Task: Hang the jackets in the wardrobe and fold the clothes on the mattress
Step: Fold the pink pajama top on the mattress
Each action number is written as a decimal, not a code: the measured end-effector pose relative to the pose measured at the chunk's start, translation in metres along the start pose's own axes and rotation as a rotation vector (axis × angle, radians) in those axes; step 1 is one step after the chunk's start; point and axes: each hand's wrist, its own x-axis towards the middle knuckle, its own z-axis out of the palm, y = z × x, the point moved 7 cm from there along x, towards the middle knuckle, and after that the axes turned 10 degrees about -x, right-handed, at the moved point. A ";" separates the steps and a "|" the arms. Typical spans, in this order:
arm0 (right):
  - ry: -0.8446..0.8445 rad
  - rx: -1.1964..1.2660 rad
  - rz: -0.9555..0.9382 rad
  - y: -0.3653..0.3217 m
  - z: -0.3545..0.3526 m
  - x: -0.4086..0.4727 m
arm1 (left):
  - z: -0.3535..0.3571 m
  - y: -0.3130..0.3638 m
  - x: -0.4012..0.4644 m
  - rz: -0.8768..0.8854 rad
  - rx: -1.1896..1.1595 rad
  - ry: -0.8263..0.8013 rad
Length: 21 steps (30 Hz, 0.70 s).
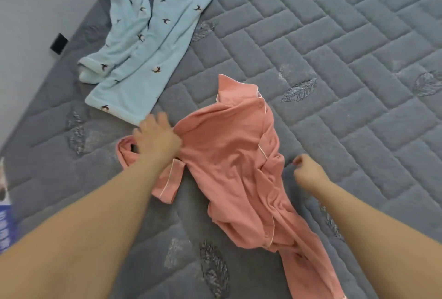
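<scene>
A grey quilted mattress (334,35), stitched in a brick pattern with embroidered leaves, carries a crumpled salmon-pink shirt (234,162) of soft thin cloth with white piping and buttons, lying near its front edge. The left hand (156,137) pinches the shirt's shoulder fabric; the right hand (308,170) is curled closed just beside the shirt, holding nothing visible. A fleecy pale-blue garment (143,42) printed with dark birds lies farther back.
</scene>
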 end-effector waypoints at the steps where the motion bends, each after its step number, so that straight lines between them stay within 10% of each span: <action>1: -0.073 -0.090 0.008 0.003 0.009 -0.001 | 0.021 0.032 -0.004 0.113 -0.048 -0.102; 6: -0.522 -0.237 -0.111 -0.001 0.078 -0.040 | 0.097 0.155 -0.038 0.500 -0.171 -0.456; 13: -0.558 0.451 0.054 0.054 0.060 -0.043 | 0.161 0.116 -0.058 0.238 0.093 -0.758; 17: -0.435 0.675 0.097 0.100 -0.004 -0.029 | 0.159 0.120 -0.067 0.162 0.191 -0.737; 21: -0.018 0.099 0.079 0.150 -0.085 -0.010 | 0.161 0.126 -0.078 0.097 0.329 -0.742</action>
